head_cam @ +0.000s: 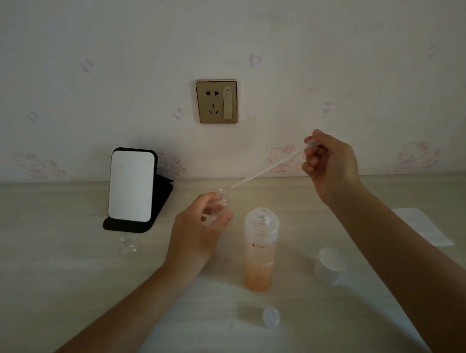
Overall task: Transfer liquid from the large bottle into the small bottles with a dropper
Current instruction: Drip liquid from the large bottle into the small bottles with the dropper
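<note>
My left hand (pixel 199 228) grips the small clear plastic bottle (pixel 223 196) mid-tabletop, beside the tall peach-tinted large bottle (pixel 262 251); my right hand (pixel 330 164) pinches the translucent dropper (pixel 269 169). I'd seat its tip inside the mouth, then squeeze slowly.

— What's the wall (pixel 328 52) like?

— Pale wallpaper with faint lilac flower prints scattered over it, and a band of pink cartoon cat figures (pixel 283 158) low down, just above the far edge of the tabletop.

— Anything mounted on it?

— A brass-coloured socket plate (pixel 217 101), near the middle, with a rocker switch on its right side.

— And the tabletop (pixel 57 277)?

— Light wood grain, pale beige, butted against the wall. A small mirror on a black folding stand (pixel 132 188) sits toward the far left, tilted back.

— The light?

— Dim and soft; the corners fall into shadow, and the mirror face is the brightest patch.
</note>
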